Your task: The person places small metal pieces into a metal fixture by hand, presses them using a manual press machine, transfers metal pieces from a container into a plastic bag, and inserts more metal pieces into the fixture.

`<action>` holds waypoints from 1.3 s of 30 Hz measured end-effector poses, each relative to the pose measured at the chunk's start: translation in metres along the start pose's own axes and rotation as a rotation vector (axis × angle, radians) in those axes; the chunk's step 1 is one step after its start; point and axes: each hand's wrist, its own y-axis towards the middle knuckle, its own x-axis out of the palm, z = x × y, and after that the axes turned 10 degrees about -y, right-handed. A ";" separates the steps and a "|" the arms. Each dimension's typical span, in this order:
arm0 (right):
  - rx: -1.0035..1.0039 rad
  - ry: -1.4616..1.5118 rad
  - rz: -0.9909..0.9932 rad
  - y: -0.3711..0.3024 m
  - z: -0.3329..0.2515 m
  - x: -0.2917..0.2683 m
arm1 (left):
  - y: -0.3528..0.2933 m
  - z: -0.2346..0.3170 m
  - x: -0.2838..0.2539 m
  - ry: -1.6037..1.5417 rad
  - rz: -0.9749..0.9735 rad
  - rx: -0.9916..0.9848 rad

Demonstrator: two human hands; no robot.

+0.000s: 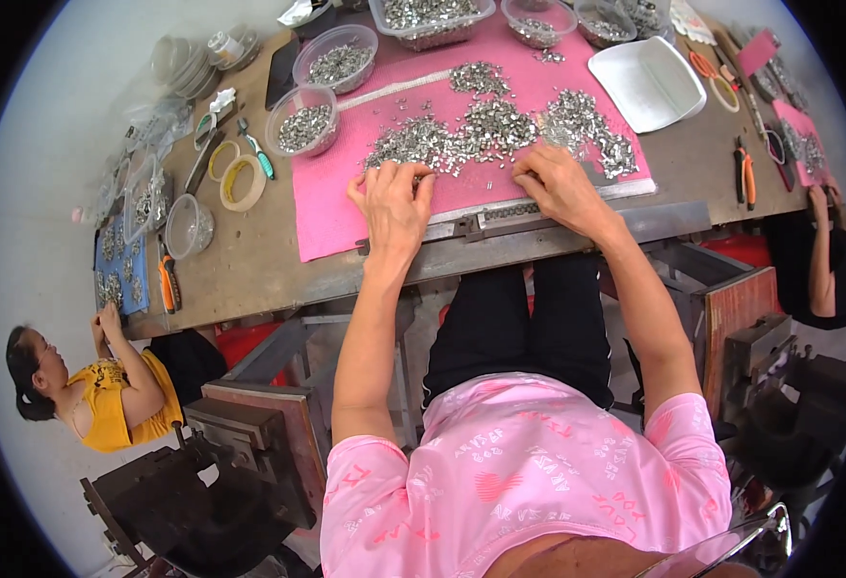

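Note:
Small silvery metal pieces (496, 130) lie in loose heaps on a pink mat (331, 212). At the left heap's near edge, my left hand (396, 200) rests with its fingers bent down to the mat; its fingertips are partly hidden. My right hand (559, 188) is beside the right heap, thumb and fingers drawn together. Whatever either hand pinches is too small or hidden to name. Just below my hands, a narrow metal rail (459, 229) runs along the table's front edge. A row of small pieces (511, 212) sits in it, near my right wrist.
Clear tubs (305, 142) of metal pieces stand at the far left and back. A white tray (646, 85) sits right of the heaps. Tape rolls (243, 183) and orange-handled pliers (166, 279) lie left, more pliers (745, 173) right. A person in yellow (119, 400) works at left, another (820, 255) at right.

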 end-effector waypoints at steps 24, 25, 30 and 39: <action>0.168 0.058 0.029 -0.014 0.007 -0.014 | 0.007 0.002 -0.001 0.101 -0.052 0.064; 0.169 0.057 0.028 -0.014 0.006 -0.011 | 0.006 0.002 -0.001 0.099 -0.053 0.064; 0.044 -0.126 0.063 -0.012 0.004 -0.007 | 0.000 0.018 0.002 0.052 -0.062 0.085; 0.065 0.090 0.085 -0.040 -0.014 -0.020 | -0.026 0.073 0.041 -0.265 -0.161 0.267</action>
